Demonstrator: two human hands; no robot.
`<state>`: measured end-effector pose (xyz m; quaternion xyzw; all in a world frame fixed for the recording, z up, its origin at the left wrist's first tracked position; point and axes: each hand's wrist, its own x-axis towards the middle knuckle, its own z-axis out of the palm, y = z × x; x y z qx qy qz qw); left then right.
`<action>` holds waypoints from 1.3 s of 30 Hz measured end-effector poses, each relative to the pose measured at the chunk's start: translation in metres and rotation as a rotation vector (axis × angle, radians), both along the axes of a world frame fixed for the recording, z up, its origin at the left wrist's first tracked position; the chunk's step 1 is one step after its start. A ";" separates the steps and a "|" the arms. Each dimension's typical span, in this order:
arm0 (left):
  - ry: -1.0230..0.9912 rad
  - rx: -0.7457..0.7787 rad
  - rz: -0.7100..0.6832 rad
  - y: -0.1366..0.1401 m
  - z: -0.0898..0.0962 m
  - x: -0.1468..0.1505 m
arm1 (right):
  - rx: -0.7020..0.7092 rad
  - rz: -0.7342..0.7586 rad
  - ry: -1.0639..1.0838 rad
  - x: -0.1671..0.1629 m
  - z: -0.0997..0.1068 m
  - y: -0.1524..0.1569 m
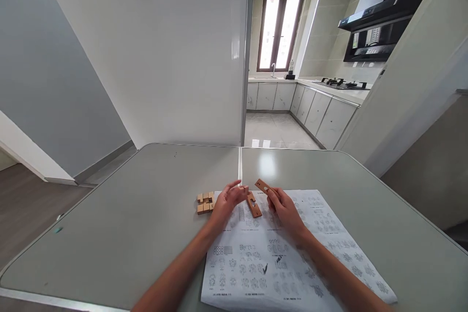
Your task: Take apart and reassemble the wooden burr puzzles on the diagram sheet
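My right hand (280, 203) is closed on a flat brown wooden puzzle piece (261, 185), marked with what looks like a 2, and holds it tilted above the sheet. A second notched wooden puzzle piece (255, 208) slants down from the fingertips of my left hand (230, 199), which pinch its upper end. Its lower end is over the printed sheet (252, 253), which carries rows of small diagrams. Left of my left hand, a cluster of small light wooden blocks (204, 204) sits on the table, partly hidden by the hand.
The grey-green table (127, 234) has a metal seam running down its middle and a pale metal edge. A small teal bit (57, 229) lies near its left edge. Beyond the table are a white wall (190, 58) and a kitchen doorway with marbled cabinets (268, 96).
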<state>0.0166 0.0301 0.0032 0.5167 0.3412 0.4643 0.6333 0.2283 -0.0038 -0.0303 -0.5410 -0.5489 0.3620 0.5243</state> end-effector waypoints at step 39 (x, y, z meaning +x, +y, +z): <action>0.255 0.069 -0.306 -0.017 0.002 0.003 | -0.200 0.349 0.480 -0.020 0.013 -0.015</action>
